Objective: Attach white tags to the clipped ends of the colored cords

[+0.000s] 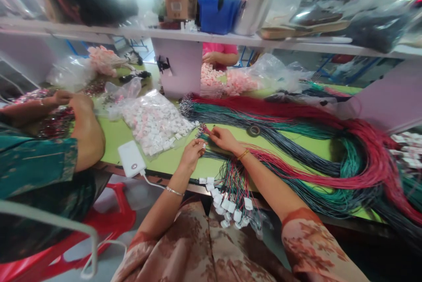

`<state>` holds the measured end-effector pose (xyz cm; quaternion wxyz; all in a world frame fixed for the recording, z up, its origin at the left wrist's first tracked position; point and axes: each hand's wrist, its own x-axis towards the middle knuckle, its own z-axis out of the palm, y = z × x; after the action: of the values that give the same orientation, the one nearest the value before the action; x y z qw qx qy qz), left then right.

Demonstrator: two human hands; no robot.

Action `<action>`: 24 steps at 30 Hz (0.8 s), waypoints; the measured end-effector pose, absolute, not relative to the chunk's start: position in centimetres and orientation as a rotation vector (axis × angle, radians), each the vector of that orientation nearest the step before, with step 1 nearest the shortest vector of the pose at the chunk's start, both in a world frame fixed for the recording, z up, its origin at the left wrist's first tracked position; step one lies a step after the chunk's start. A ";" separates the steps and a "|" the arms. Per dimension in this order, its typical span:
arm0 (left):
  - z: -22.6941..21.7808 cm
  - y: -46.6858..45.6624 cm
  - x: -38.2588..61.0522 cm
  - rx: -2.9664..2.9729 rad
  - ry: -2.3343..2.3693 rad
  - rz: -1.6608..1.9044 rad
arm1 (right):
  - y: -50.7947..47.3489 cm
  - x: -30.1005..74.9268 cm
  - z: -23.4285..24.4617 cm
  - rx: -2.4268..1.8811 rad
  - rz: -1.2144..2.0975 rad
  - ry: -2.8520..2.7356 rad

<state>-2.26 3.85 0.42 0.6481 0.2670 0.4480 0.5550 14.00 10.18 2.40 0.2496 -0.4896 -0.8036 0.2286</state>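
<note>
My left hand (pixel 193 152) is closed in a pinch near a small white piece at its fingertips, just right of a clear bag of white and pink plastic pieces (pixel 154 123). My right hand (pixel 224 138) is closed on the ends of thin coloured cords (pixel 296 141) that lie in long red, green and dark bundles across the green table (pixel 115 134). The two hands almost touch. A bunch of cords with white tags (pixel 231 205) hangs over the table's front edge between my arms.
A white power bank (pixel 131 159) with a cable lies at the table edge. A person in a teal sleeve (pixel 36 163) works at my left; another in pink (pixel 220 53) sits across. A shelf (pixel 231 38) with boxes and bags runs overhead. A tape roll (pixel 254 130) lies among cords.
</note>
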 end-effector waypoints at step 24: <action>-1.6 3.6 -2.3 0.615 0.834 1.341 | 6.1 13.5 0.6 -1.183 0.873 -1.988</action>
<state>-2.32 3.64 -1.55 0.6620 0.2720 0.3689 0.5931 13.47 6.10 0.62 0.3282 -0.4520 -0.7594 0.3335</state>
